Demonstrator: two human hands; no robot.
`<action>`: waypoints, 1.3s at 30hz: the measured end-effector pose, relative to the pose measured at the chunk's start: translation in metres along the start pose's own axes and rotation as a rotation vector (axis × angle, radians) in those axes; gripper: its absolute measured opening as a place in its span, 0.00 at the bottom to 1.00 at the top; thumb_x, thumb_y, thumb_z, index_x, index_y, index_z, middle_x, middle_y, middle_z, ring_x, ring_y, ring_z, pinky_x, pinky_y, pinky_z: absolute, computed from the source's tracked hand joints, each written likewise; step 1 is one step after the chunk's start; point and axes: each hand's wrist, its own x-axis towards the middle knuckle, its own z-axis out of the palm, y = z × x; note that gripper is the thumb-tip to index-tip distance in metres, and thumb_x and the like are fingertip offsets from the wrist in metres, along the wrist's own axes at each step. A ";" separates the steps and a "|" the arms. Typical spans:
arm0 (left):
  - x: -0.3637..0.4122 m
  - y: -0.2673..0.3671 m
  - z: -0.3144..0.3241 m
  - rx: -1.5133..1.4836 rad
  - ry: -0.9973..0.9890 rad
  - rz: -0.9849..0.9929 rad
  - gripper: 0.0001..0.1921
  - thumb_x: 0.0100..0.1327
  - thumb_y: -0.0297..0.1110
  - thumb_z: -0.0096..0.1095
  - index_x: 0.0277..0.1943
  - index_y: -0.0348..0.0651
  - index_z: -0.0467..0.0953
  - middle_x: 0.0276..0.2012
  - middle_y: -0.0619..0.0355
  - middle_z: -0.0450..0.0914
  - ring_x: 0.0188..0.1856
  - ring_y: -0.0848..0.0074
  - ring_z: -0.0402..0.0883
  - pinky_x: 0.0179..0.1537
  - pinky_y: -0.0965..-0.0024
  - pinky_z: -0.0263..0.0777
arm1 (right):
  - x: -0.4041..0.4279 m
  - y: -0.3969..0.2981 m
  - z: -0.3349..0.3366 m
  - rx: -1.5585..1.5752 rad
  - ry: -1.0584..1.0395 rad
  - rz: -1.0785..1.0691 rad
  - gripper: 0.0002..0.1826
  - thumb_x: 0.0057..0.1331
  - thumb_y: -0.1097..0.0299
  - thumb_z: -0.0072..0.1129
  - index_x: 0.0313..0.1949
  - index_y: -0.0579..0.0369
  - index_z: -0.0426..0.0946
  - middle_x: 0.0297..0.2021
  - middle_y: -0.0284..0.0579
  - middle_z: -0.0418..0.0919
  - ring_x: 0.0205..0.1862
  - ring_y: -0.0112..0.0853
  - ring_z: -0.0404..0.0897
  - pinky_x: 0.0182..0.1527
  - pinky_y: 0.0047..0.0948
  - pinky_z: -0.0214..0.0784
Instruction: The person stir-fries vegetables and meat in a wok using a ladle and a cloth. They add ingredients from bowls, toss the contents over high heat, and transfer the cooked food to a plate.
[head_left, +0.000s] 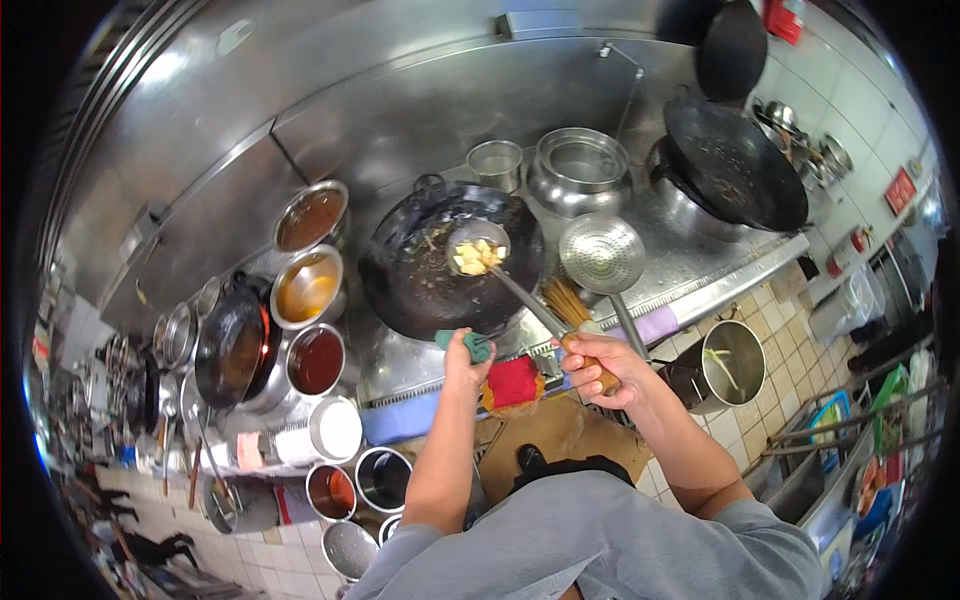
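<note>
My right hand (600, 367) grips the wooden handle of a long metal wok ladle (529, 301). In the ladle's bowl lie pale yellow chopped pieces of food (475, 256), held over the middle of a large black wok (420, 289). The wok looks oily, with small dark bits inside. At its near rim my left hand (466, 360) is closed around a folded green cloth (475, 346), which wraps what seems to be the wok's handle; the cloth hides most of it. A bamboo wok brush (564, 300) lies just right of the wok, beside the ladle's shaft.
A perforated strainer (601, 253) and a steel pot (579, 184) stand right of the wok. Left are containers of orange liquid (307, 286) and dark red sauce (316, 360), then another wok (232, 349) by a flame (265, 330). A metal bucket (733, 366) stands at the right.
</note>
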 end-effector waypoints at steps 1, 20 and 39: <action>0.021 0.014 -0.012 -0.015 -0.021 0.008 0.09 0.60 0.36 0.65 0.34 0.46 0.71 0.30 0.56 0.74 0.32 0.65 0.75 0.35 0.59 0.79 | -0.003 0.004 0.005 -0.002 -0.037 -0.006 0.11 0.77 0.68 0.48 0.55 0.52 0.72 0.29 0.33 0.68 0.20 0.17 0.66 0.18 0.18 0.60; -0.004 -0.265 -0.151 2.009 -0.773 -0.506 0.16 0.62 0.38 0.62 0.52 0.45 0.76 0.38 0.55 0.81 0.34 0.66 0.81 0.34 0.63 0.77 | -0.353 0.320 -0.062 0.288 0.406 -1.012 0.18 0.73 0.70 0.50 0.60 0.44 0.60 0.25 0.31 0.65 0.16 0.15 0.63 0.14 0.19 0.56; -0.062 -0.399 -0.062 2.356 -1.123 -0.536 0.13 0.61 0.31 0.67 0.46 0.41 0.74 0.31 0.56 0.79 0.30 0.69 0.81 0.29 0.64 0.76 | -0.456 0.458 -0.130 0.625 1.415 -1.393 0.18 0.72 0.72 0.51 0.59 0.52 0.61 0.24 0.33 0.66 0.17 0.19 0.65 0.17 0.22 0.60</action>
